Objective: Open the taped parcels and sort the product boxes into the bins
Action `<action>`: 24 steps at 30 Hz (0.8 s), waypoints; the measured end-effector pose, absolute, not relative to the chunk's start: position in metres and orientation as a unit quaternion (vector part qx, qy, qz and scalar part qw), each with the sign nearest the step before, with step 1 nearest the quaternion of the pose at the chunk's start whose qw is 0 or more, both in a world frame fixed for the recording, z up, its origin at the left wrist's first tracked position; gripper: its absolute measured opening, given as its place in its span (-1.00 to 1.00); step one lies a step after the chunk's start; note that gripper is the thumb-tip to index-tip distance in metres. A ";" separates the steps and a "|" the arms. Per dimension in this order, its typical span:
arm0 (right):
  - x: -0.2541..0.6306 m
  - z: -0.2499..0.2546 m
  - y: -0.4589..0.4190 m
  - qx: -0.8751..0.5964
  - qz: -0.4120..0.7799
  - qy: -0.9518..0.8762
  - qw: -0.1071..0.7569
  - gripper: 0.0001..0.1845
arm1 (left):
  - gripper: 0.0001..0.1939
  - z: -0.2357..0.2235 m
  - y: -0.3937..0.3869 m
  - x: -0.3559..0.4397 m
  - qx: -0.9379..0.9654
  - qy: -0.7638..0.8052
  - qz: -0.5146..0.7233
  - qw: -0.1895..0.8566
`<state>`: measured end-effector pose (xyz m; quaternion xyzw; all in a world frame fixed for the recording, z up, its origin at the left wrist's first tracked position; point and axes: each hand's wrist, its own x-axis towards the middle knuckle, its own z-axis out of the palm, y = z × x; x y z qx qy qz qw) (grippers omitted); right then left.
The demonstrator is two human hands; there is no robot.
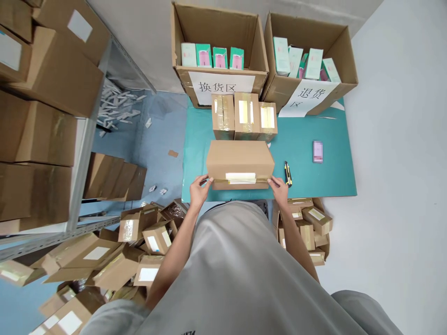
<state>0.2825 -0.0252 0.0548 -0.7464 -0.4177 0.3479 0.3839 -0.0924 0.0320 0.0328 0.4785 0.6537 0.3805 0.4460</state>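
A long brown cardboard box (240,157) lies on the teal table in front of me, with a white label (240,176) and a strip of tape along its near side. At its left end, my left hand (200,190) grips the near corner with thumb and fingers. My right hand (279,190) does the same at the right end, near the end of the tape. A black and yellow utility knife (287,174) rests just beyond my right hand. Behind the box stand three smaller taped cartons (247,116).
Two open cardboard boxes (220,72) (310,83) with paper signs hold green and white packages at the table's back. A small pink-screened object (317,152) lies on the right. Shelving with cartons (59,70) stands left; discarded boxes (150,237) cover the floor.
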 end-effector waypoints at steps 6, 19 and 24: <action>0.278 0.091 -0.007 -0.746 0.281 -0.453 0.399 -0.30 | -0.42 0.069 0.043 -0.091 0.490 0.693 0.396 0.349; 0.294 0.039 -0.005 -0.742 0.346 -0.457 0.348 -0.26 | -0.46 0.037 0.039 -0.108 0.516 0.700 0.344 0.355; 0.295 0.011 -0.027 -0.753 0.424 -0.406 0.298 -0.37 | -0.45 -0.004 0.015 -0.125 0.503 0.710 0.245 0.428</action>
